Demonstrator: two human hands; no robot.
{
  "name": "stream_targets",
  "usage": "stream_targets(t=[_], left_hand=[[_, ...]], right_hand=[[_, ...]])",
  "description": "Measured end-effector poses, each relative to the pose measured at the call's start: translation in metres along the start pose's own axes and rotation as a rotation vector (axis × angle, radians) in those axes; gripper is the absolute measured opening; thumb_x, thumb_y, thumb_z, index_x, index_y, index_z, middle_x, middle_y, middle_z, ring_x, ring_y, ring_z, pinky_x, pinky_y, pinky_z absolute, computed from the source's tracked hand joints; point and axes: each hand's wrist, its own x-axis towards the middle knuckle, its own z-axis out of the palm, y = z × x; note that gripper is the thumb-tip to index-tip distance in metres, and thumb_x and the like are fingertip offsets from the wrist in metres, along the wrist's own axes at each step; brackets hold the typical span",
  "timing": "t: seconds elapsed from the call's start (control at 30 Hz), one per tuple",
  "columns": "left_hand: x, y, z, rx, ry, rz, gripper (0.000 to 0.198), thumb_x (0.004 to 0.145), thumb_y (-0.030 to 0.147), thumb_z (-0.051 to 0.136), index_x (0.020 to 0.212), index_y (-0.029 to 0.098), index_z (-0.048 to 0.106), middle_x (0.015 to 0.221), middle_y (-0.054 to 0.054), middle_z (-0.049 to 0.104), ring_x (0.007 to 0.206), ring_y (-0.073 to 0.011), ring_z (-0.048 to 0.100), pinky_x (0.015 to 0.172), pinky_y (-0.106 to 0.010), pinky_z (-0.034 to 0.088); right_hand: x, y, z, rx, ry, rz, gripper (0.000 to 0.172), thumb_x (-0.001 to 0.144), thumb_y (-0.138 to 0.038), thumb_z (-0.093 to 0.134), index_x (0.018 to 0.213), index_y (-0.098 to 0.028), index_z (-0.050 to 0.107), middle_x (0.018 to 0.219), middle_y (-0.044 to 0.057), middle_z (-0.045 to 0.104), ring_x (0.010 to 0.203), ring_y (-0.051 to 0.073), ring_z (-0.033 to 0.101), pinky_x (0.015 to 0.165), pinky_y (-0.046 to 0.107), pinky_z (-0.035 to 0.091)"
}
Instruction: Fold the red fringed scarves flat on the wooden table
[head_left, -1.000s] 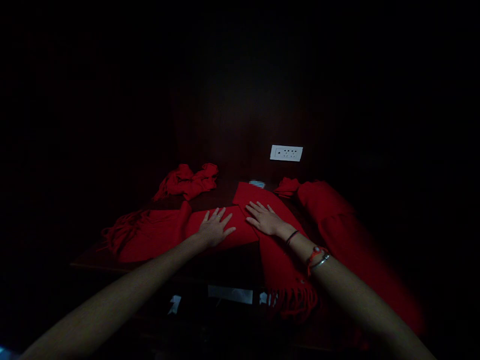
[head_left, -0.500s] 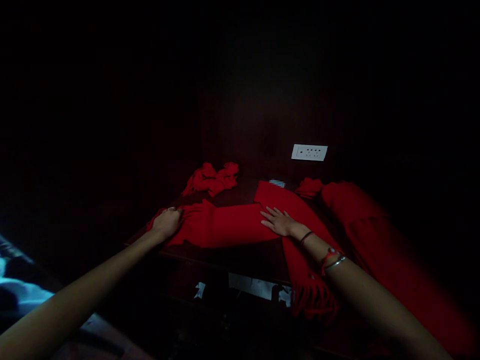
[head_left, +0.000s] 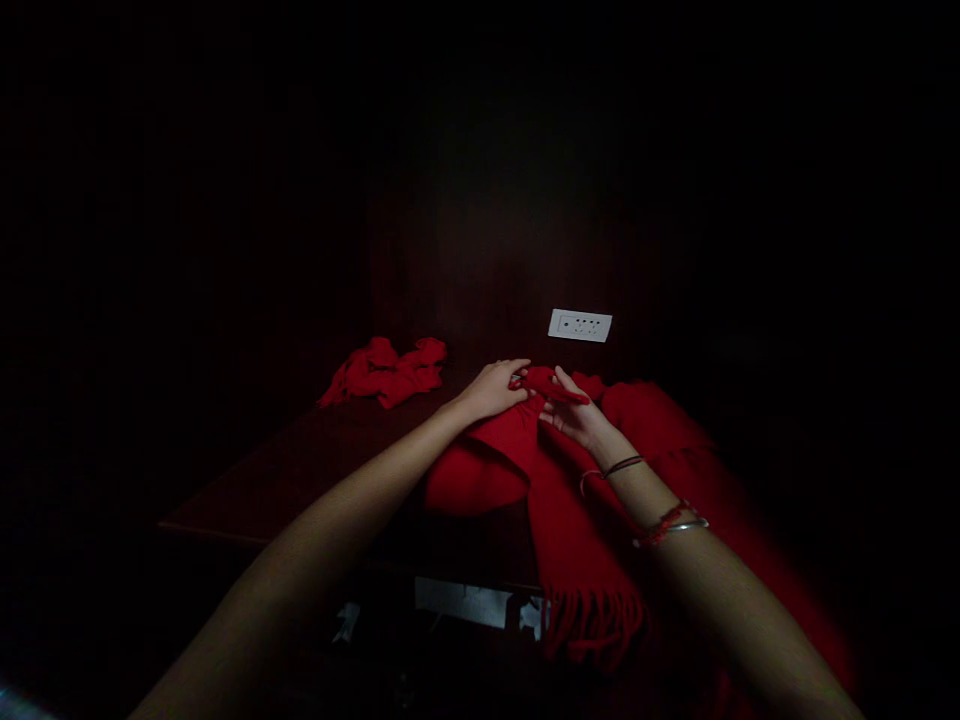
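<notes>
A red fringed scarf point(head_left: 574, 520) lies on the dark table point(head_left: 262, 480), one end with its fringe hanging over the front edge. My left hand point(head_left: 499, 388) grips the other end of that scarf, lifted and folded over toward the right. Close beside it, my right hand point(head_left: 574, 412) has its palm turned up and its thumb raised, with a bunched part of the scarf between thumb and fingers. Some of the right fingers are hidden behind the cloth. Below my left hand the scarf's middle part bulges in a loose loop.
Another red scarf point(head_left: 386, 372) lies crumpled at the back left. More red cloth point(head_left: 660, 420) drapes down on the right. A white socket plate point(head_left: 580, 325) is on the back wall. Pale sheets point(head_left: 472, 602) show under the table edge. The surroundings are very dark.
My left hand has carried the scarf's left end across to the right, folding it over. My right hand has turned from lying flat on the scarf to palm up, holding cloth.
</notes>
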Motion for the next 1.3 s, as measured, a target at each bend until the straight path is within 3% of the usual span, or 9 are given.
stream_targets(t=[0.17,0.23,0.33,0.4,0.53,0.73,0.97,1.17,1.3], left_hand=[[-0.017,-0.019,0.054,-0.135,0.043,-0.115,0.050,0.075,0.036,0.042,0.119,0.012,0.038,0.115,-0.010,0.045,0.105,-0.0174,0.041,0.088,-0.027,0.031],[-0.026,-0.030,0.065,-0.143,-0.065,-0.248,0.060,0.071,0.043,0.047,0.120,0.010,0.035,0.116,-0.013,0.044,0.105,-0.0209,0.041,0.087,-0.030,0.032],[-0.034,-0.038,0.075,-0.212,-0.309,-0.252,0.072,0.063,0.046,0.055,0.121,0.010,0.033,0.107,-0.012,0.052,0.093,-0.0209,0.050,0.077,-0.027,0.039],[-0.034,-0.038,0.076,-0.237,-0.340,-0.157,0.062,0.063,0.042,0.056,0.115,0.012,0.042,0.100,-0.008,0.056,0.085,-0.0182,0.053,0.073,-0.024,0.040],[-0.020,-0.047,0.064,-0.216,-0.192,-0.168,0.034,0.066,0.033,0.052,0.094,0.015,0.058,0.089,-0.004,0.061,0.076,-0.0156,0.055,0.069,-0.024,0.041],[-0.023,-0.097,0.035,-0.157,0.310,-0.501,0.030,0.072,0.029,0.046,0.095,0.013,0.057,0.091,-0.004,0.060,0.080,-0.0151,0.055,0.072,-0.024,0.041],[-0.037,-0.100,0.029,0.079,0.210,-0.379,0.027,0.077,0.022,0.040,0.097,0.015,0.056,0.096,-0.004,0.059,0.089,-0.0145,0.052,0.081,-0.024,0.037],[-0.052,-0.120,0.017,0.269,-0.080,-0.308,0.026,0.076,0.019,0.040,0.094,0.016,0.058,0.094,-0.006,0.059,0.091,-0.0174,0.051,0.082,-0.026,0.036],[-0.057,-0.142,0.000,0.142,0.096,-0.517,0.027,0.076,0.020,0.039,0.096,0.014,0.056,0.096,-0.006,0.059,0.090,-0.0156,0.052,0.080,-0.024,0.037]], right_hand=[[-0.003,0.024,-0.030,-0.144,0.275,0.017,0.023,0.060,-0.016,0.057,0.082,-0.017,0.052,0.065,-0.002,0.056,0.053,0.007,0.051,0.048,0.017,0.040],[-0.003,0.033,-0.038,-0.206,0.304,0.024,0.024,0.058,-0.015,0.058,0.082,-0.014,0.053,0.061,-0.002,0.054,0.050,0.007,0.049,0.048,0.018,0.040],[-0.005,0.035,-0.044,-0.376,0.253,0.020,0.040,0.060,-0.027,0.059,0.097,-0.014,0.050,0.069,-0.001,0.056,0.056,0.009,0.051,0.054,0.021,0.042],[-0.009,0.032,-0.046,-0.499,0.115,0.018,0.058,0.061,-0.036,0.059,0.113,-0.018,0.041,0.085,0.002,0.057,0.070,0.011,0.054,0.064,0.025,0.044],[-0.016,0.027,-0.050,-0.805,-0.006,-0.032,0.067,0.066,-0.047,0.052,0.122,-0.017,0.031,0.117,0.010,0.044,0.103,0.018,0.044,0.086,0.032,0.035],[-0.028,0.054,-0.045,-1.510,-0.293,0.038,0.080,0.065,-0.063,0.038,0.130,-0.022,0.013,0.136,0.009,0.008,0.121,0.029,0.001,0.095,0.051,0.006],[-0.038,0.073,-0.033,-1.641,-0.581,-0.074,0.063,0.074,-0.062,0.016,0.127,-0.027,0.023,0.136,0.004,0.002,0.120,0.029,-0.008,0.091,0.054,-0.005],[-0.034,0.066,-0.015,-1.595,-0.784,-0.166,0.059,0.074,-0.060,0.021,0.125,-0.030,0.025,0.136,0.002,0.008,0.121,0.026,-0.009,0.093,0.050,-0.007],[-0.025,0.064,0.000,-1.538,-0.858,-0.200,0.053,0.075,-0.057,0.027,0.124,-0.036,0.024,0.136,-0.003,0.007,0.121,0.025,-0.007,0.093,0.050,-0.006]])
